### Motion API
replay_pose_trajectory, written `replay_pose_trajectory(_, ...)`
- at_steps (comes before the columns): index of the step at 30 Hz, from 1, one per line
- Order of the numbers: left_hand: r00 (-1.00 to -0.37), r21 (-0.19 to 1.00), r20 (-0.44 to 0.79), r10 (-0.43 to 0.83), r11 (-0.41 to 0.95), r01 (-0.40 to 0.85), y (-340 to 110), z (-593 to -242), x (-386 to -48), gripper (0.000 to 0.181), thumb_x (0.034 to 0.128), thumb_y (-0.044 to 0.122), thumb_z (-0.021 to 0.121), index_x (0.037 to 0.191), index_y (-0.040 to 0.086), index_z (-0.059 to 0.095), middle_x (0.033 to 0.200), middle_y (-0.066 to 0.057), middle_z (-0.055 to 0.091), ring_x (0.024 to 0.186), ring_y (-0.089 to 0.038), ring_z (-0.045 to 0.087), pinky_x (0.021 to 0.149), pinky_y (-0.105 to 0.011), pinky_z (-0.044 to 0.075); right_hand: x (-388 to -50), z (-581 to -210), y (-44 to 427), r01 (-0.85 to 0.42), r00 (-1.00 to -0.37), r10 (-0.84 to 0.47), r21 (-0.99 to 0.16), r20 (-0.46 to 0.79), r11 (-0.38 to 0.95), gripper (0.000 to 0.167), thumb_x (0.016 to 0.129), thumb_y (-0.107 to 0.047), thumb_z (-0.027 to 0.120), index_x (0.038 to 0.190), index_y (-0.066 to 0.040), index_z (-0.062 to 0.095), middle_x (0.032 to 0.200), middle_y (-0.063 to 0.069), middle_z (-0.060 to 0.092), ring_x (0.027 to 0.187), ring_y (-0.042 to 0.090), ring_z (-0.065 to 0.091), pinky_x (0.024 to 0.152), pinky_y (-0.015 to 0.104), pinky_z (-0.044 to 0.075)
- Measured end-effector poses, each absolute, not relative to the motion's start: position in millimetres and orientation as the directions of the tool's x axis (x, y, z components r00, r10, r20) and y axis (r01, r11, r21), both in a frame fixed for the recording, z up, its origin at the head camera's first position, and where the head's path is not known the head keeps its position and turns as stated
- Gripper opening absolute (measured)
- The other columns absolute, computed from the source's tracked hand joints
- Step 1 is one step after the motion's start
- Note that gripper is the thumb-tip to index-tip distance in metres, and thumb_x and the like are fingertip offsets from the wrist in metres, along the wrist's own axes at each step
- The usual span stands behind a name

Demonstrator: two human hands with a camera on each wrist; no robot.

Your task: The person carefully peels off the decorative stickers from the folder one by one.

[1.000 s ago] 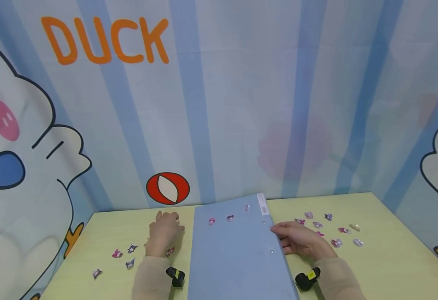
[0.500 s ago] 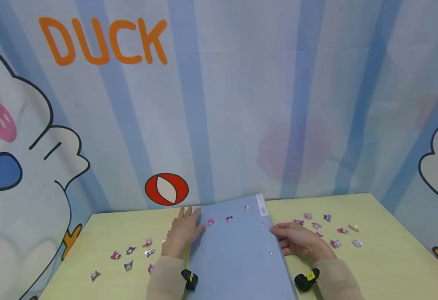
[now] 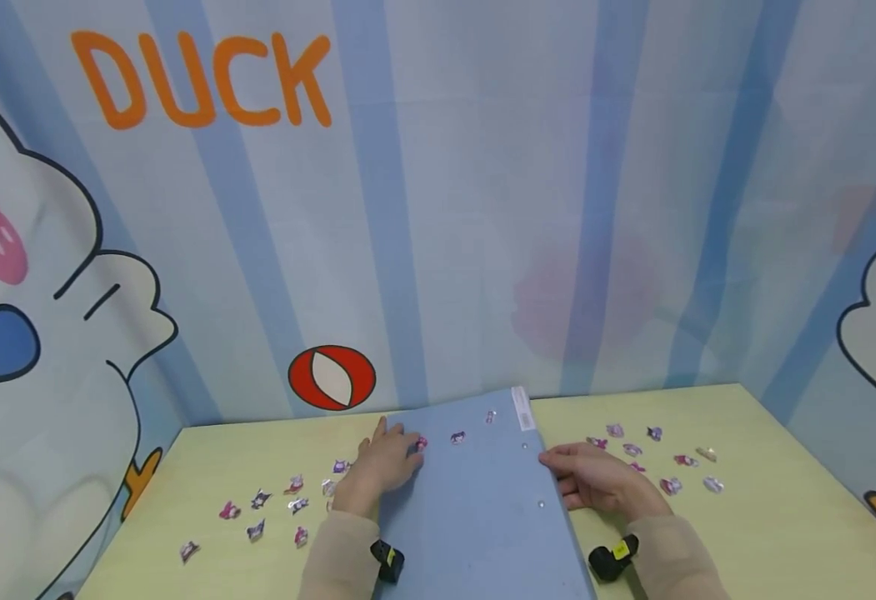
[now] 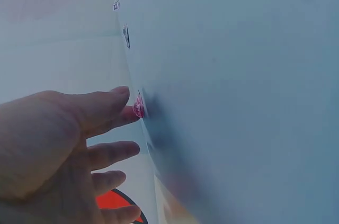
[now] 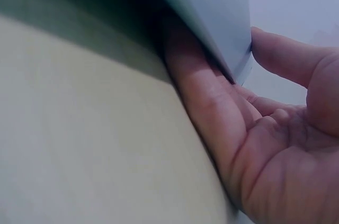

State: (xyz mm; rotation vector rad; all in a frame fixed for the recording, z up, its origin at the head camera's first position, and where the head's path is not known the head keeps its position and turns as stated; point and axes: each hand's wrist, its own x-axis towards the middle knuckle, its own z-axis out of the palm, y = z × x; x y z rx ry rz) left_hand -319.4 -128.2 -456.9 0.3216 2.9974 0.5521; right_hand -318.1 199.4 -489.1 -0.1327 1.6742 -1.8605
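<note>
A light blue folder [image 3: 475,500] lies tilted up along its right edge. Near its top are a pink sticker [image 3: 422,442], a dark purple sticker [image 3: 458,437] and a pale one [image 3: 491,416]. Over the upper left corner, my left hand [image 3: 383,465] has its fingers extended and spread. In the left wrist view, its index fingertip meets the pink sticker [image 4: 139,106], with the thumb just beside it; firm contact cannot be told. My right hand [image 3: 606,479] grips the folder's right edge. In the right wrist view, the fingers [image 5: 204,83] go beneath the folder and the thumb rests against its top face.
Several small character stickers [image 3: 256,529] are scattered on the yellow table [image 3: 145,467] left of the folder. More stickers [image 3: 670,486] lie to the right, past my right hand. A printed curtain [image 3: 468,208] hangs behind the table's far edge.
My left hand has moved right from the loose stickers on the table to the folder's upper left corner, near the pink sticker. My right hand keeps its hold on the folder edge.
</note>
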Motion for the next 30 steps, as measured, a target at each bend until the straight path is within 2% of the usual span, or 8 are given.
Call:
replay_pose_trajectory(9, -0.963, 0.371, 0.072, 0.260, 0.889, 0.268, -127.9, -453.3, -322.0, 0.022, 0.0949, 0.015, 0.064, 0.114, 0.005, 0.070, 0.133, -0.022, 0.054, 0.137, -0.047, 0.029, 0.104, -0.064, 0.027, -318.0, -487.3, 200.8, 0.370, -0.807, -0.494, -0.929, -0.324, 0.004, 0.039, 0.102, -0.024, 0.052, 0.123, 0.008, 0.054, 0.103, 0.022, 0.069, 0.088, 0.030, 0.071, 0.072, 0.038, 0.056)
replay_pose_trajectory(16, -0.952, 0.354, 0.124, 0.279, 0.884, 0.305, -128.4, -452.0, -322.4, 0.012, 0.0926, 0.012, 0.067, 0.101, 0.006, 0.073, 0.122, -0.019, 0.060, 0.133, -0.046, 0.036, 0.099, -0.064, 0.033, -318.2, -488.7, 200.8, 0.374, -0.804, -0.496, -0.927, -0.328, 0.006, 0.038, 0.102, -0.024, 0.051, 0.123, 0.008, 0.053, 0.103, 0.023, 0.069, 0.088, 0.031, 0.071, 0.072, 0.038, 0.056)
replay_pose_trajectory(20, -0.948, 0.356, 0.138, 0.287, 0.879, 0.318, -128.3, -451.0, -321.0, 0.009, 0.0917, 0.010, 0.068, 0.098, 0.006, 0.073, 0.117, -0.017, 0.063, 0.131, -0.045, 0.039, 0.097, -0.063, 0.036, -318.0, -488.9, 199.9, 0.367, -0.806, -0.495, -0.930, -0.325, 0.014, 0.039, 0.102, -0.025, 0.051, 0.123, 0.008, 0.054, 0.103, 0.022, 0.069, 0.087, 0.030, 0.071, 0.072, 0.038, 0.056)
replay_pose_trajectory(27, -0.953, 0.377, 0.115, 0.280, 0.875, 0.303, -128.5, -451.1, -322.6, 0.010, 0.0926, 0.013, 0.068, 0.098, 0.007, 0.074, 0.118, -0.015, 0.063, 0.134, -0.042, 0.037, 0.101, -0.061, 0.034, -318.3, -488.3, 199.6, 0.367, -0.807, -0.491, -0.930, -0.328, 0.019, 0.039, 0.102, -0.025, 0.051, 0.123, 0.007, 0.054, 0.103, 0.022, 0.070, 0.087, 0.029, 0.071, 0.072, 0.038, 0.056)
replay_pose_trajectory(30, -0.954, 0.377, 0.119, 0.274, 0.877, 0.298, -128.5, -451.6, -323.9, 0.009, 0.0920, 0.013, 0.069, 0.097, 0.008, 0.074, 0.117, -0.013, 0.063, 0.131, -0.038, 0.041, 0.100, -0.058, 0.036, -319.0, -488.7, 199.7, 0.363, -0.807, -0.494, -0.932, -0.324, 0.017, 0.040, 0.102, -0.025, 0.051, 0.124, 0.008, 0.053, 0.103, 0.022, 0.069, 0.088, 0.030, 0.071, 0.072, 0.039, 0.056)
